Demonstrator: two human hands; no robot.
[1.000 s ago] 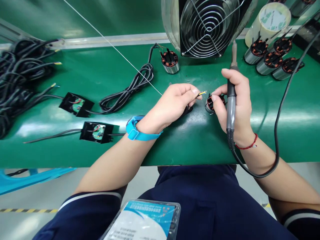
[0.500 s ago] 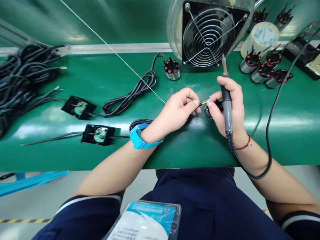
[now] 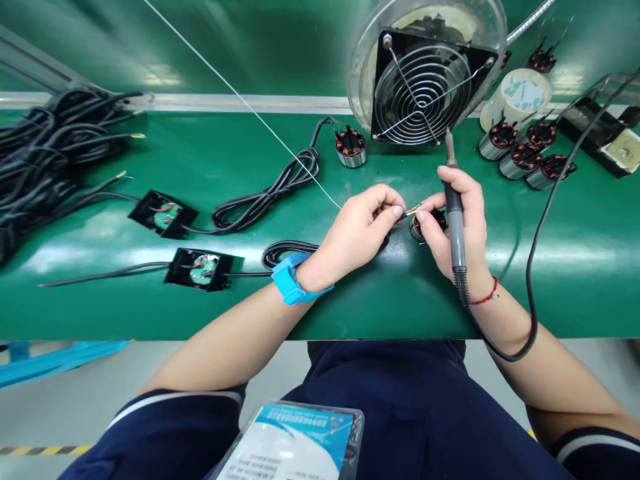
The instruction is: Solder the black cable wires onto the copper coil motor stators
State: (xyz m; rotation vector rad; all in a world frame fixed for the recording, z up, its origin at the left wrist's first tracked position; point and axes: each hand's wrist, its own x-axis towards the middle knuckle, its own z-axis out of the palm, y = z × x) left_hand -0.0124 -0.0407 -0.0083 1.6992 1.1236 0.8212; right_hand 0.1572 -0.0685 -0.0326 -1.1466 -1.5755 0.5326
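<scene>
My left hand (image 3: 367, 223), with a blue strap on the wrist, pinches the end of a black cable, whose thin coloured wires (image 3: 413, 211) poke out toward the right. My right hand (image 3: 457, 213) is closed around a soldering iron (image 3: 455, 220), its tip pointing up and away. The thumb and forefinger of that hand also meet at the wire ends. Just beneath those fingertips sits a motor stator (image 3: 416, 230) with copper windings, partly hidden. A coiled black cable (image 3: 283, 252) passes under my left wrist from an open black box with a circuit board (image 3: 203, 268).
A fan with a wire guard (image 3: 420, 100) stands at the back. Several stators (image 3: 525, 160) and a tape roll (image 3: 525, 93) are at right, by an iron stand (image 3: 595, 133). Left lie bundled cables (image 3: 45, 160), another boxed board (image 3: 163, 213) and a coiled cable (image 3: 270, 190).
The view has shifted slightly, so the bench things appear a little moved. Both hands keep the same hold, with the fingers still meeting at the wires.
</scene>
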